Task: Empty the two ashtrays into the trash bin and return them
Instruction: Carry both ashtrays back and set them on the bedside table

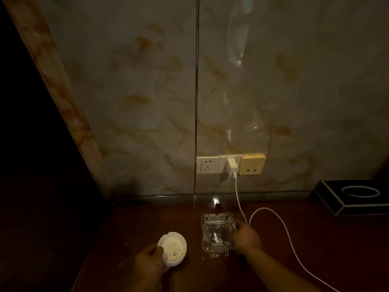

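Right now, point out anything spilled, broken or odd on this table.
Nothing spilled or broken shows. The white ashtray in the left hand still has specks of residue inside. The glass ashtray looks intact.

Two ashtrays on a dark reddish-brown table top, side by side and a little apart. On the left, the white ashtray (172, 248): small, round, looks ceramic, a notch in its far rim, upright, its pale inside smeared and dotted with dark specks of ash. It sits near the table's left edge, with fingers gripping its near-left rim. On the right, the glass ashtray (218, 234): bigger, square, clear, thick ribbed walls catching the light, also upright. Its bottom looks clean, though the dim light makes that hard to judge. A hand covers its right edge.
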